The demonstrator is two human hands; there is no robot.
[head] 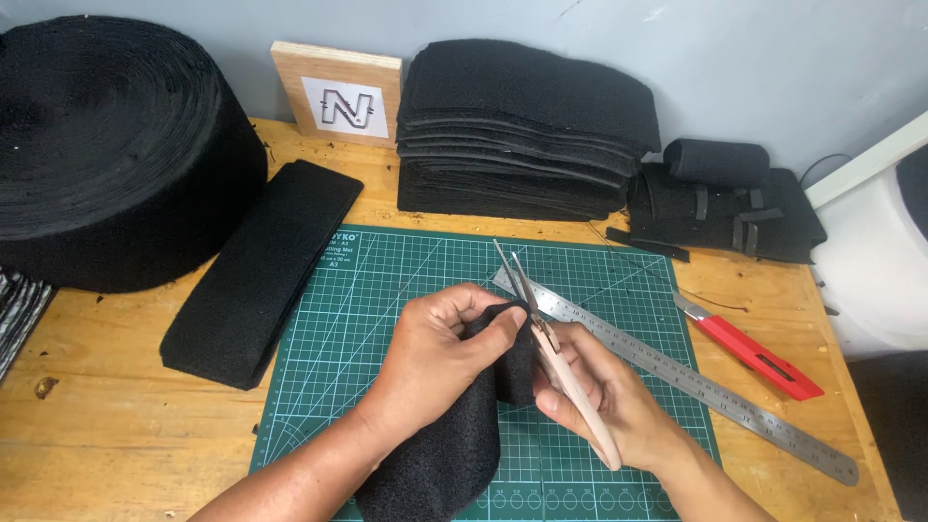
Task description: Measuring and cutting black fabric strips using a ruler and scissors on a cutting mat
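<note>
Black foam is cut with scissors.
The foam strip point(454, 425) is held by the left hand point(435, 353); the scissors point(551, 348) are gripped by the right hand point(609, 396) over the green mat point(387, 280).

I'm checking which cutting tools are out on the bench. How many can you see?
2. The scissors are in the right hand, blades at the black foam piece held by the left hand. A red utility knife lies right of the steel ruler. Others may be hidden.
</note>
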